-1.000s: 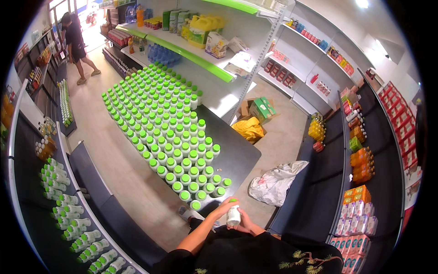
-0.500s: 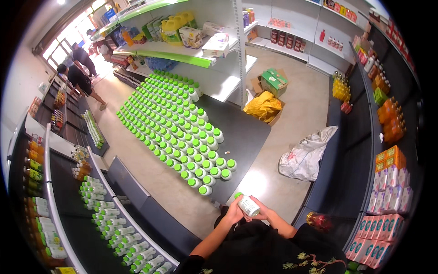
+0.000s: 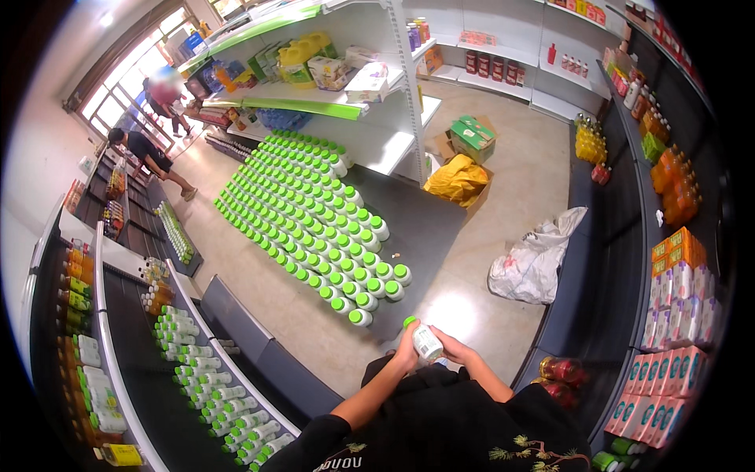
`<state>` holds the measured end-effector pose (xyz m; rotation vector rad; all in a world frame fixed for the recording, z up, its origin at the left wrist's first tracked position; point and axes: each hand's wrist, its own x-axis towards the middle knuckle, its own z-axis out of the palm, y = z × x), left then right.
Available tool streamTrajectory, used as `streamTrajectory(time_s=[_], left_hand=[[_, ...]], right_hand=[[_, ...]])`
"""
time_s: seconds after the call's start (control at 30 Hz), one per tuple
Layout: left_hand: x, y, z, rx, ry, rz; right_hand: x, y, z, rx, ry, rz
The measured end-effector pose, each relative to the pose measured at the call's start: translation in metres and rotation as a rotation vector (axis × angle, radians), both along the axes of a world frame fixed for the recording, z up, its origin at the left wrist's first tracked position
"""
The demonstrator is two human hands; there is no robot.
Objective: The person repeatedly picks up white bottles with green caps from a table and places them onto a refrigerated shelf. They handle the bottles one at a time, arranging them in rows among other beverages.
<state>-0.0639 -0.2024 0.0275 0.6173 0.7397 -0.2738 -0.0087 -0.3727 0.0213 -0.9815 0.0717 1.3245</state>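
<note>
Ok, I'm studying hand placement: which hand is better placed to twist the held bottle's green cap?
Probably the left hand: the green cap of the bottle tilts toward its side. The right hand sits farther from the cap, across the bottle.

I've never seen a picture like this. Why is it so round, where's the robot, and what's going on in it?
There's no robot here, just a person using two bare hands. The view comes from a camera worn on the person's head, looking down, so the forearms come in from below. It's the left of two side-by-side cameras, and its very wide lens bends straight edges and leaves the corners black.

The left hand and right hand hold a tilted white bottle with a green cap. In front, many similar bottles stand close together on a dark, flat surface. Beyond that are shelves with green edging; a whitish sack lies off to the right.
</note>
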Motion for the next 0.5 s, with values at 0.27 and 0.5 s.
streamTrajectory(time_s=[0.27, 0.5], left_hand=[[-0.014, 0.077, 0.026, 0.117, -0.189, -0.06], [-0.057, 0.224, 0.021, 0.157, -0.254, -0.03]], right_hand=[[-0.003, 0.069, 0.024, 0.007, -0.025, 0.048], [-0.053, 0.21, 0.025, 0.063, 0.05, 0.114]])
